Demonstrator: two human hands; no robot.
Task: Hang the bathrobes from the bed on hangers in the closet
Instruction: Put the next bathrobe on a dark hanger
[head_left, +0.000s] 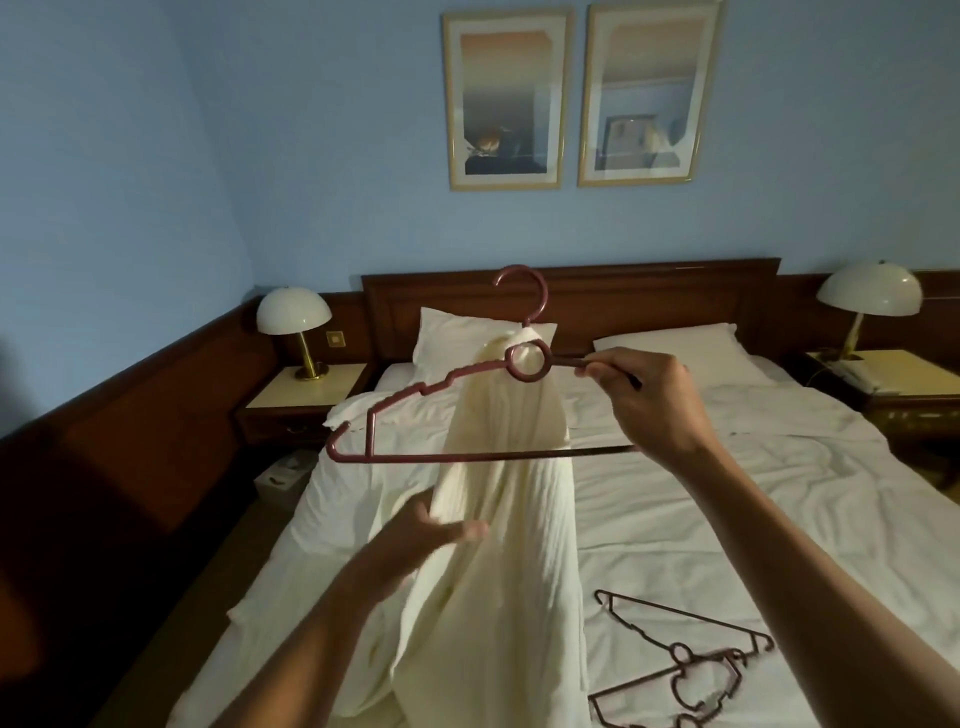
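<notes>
Above bed (727, 493): right hand (644, 400) grips hanger (415, 387); left hand (431, 535) touches bathrobe (509, 545) below.

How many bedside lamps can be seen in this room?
2. The left lamp stands on the left nightstand beside the bed; the right lamp stands on the right nightstand. None appears hidden.

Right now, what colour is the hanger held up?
Plain dusty pinkish-red hanger, best seen in the head view, where the right hand pinches it.
</notes>
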